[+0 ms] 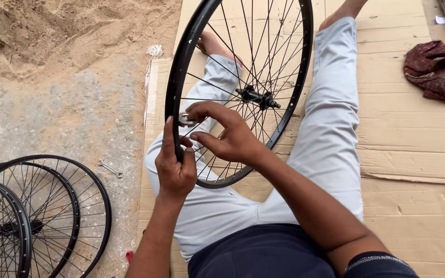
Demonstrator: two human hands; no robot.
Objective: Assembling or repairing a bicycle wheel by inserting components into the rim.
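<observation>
Between the person's outstretched legs on the flattened cardboard [408, 154], the black bicycle wheel [178, 62] stands upright. Left hand [175, 167] is wrapped around the rim's lower edge, just left of the hub [257, 98]. Right hand [222, 135] pinches a small silver spoke tool [185, 119] at the rim, fingers spread. More wheels [37, 216] lie well left of it, a wrench [110, 168] beside them.

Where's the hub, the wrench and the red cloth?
Hub [257, 98], head view, on its dark middle among the spokes.
Wrench [110, 168], head view, on its shaft, lying on the ground.
Red cloth [439, 69], head view, on its crumpled middle.
</observation>
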